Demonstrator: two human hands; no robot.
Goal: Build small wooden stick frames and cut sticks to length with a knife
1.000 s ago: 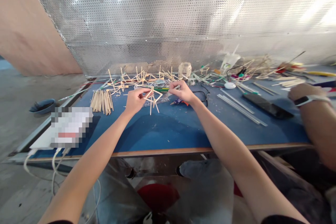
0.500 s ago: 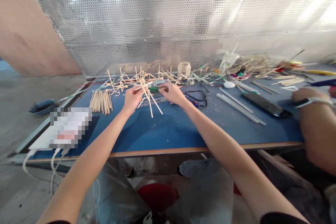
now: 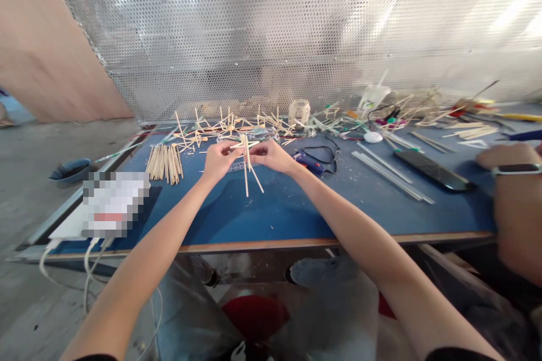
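Above the blue tabletop, both hands meet at a small frame of joined wooden sticks, with two long sticks angling down toward me. My left hand pinches it from the left, fingers closed. My right hand closes on it from the right; its fingertips are partly hidden behind the sticks. Beneath the hands lies a clear, ruler-like strip. A pile of loose wooden sticks rests left of my left hand. To the right of my right hand is a dark blue glue gun with a black cord.
Stick structures line the back, beside a clear jar. Clear rods and a black phone lie to the right, near a co-worker's arm. A white box with cables sits left. Behind stands a perforated metal panel.
The stick frame has turned more upright between my hands. My right hand held a green object; that object no longer shows, and the hand now grips the frame.
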